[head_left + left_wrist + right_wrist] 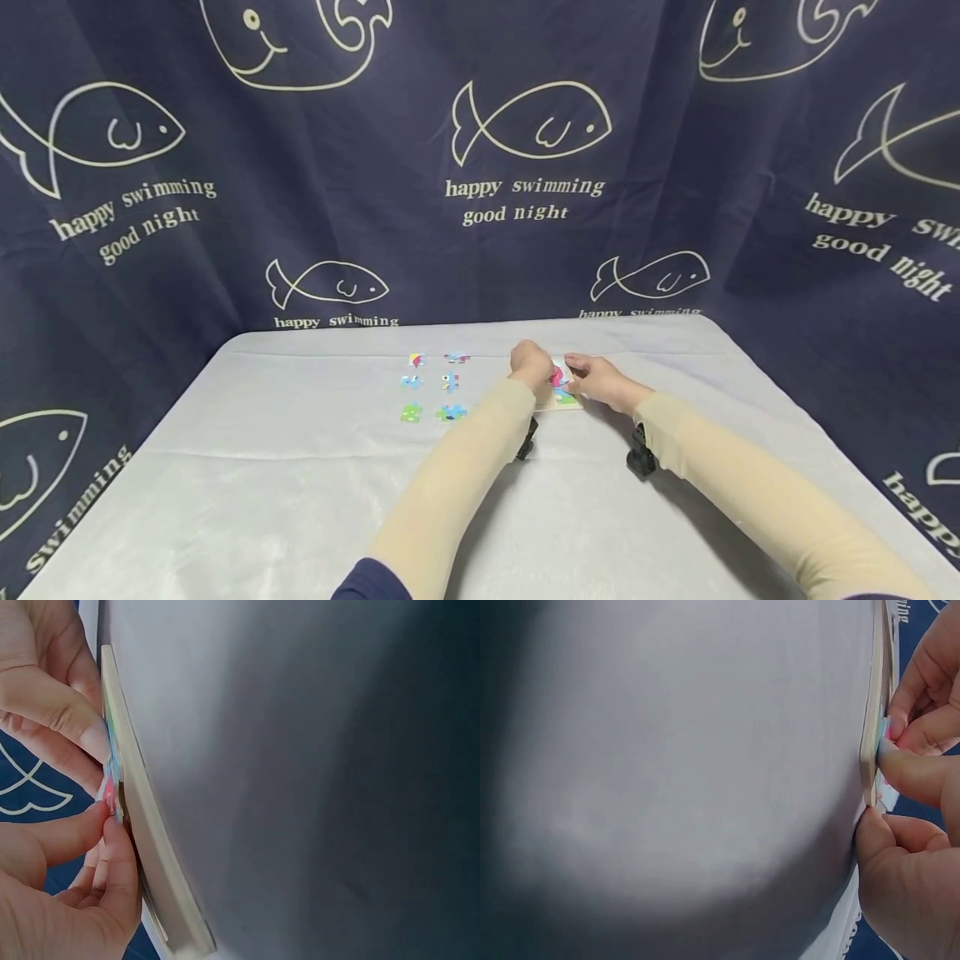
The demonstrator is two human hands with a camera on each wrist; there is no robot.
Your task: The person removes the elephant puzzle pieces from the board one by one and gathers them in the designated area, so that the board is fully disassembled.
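A thin wooden puzzle tray (557, 407) lies on the table, with colourful pieces in its right part, including blue and green ones. My left hand (531, 364) is over its left side. In the left wrist view, this hand pinches a pink-marked puzzle piece (110, 789) between thumb and finger, tilted at the tray's surface. My right hand (603, 383) holds the tray at its right end. In the right wrist view, its thumb (900, 766) presses on the pieces while a finger (875, 829) rests at the tray's corner. The left forearm covers part of the tray in the head view.
Several loose puzzle pieces lie in two columns left of the tray, among them a green piece (411, 412) and a blue one (452, 412). A light grey cloth (247, 492) covers the table. A dark blue fish-print curtain (420, 167) hangs behind and at both sides.
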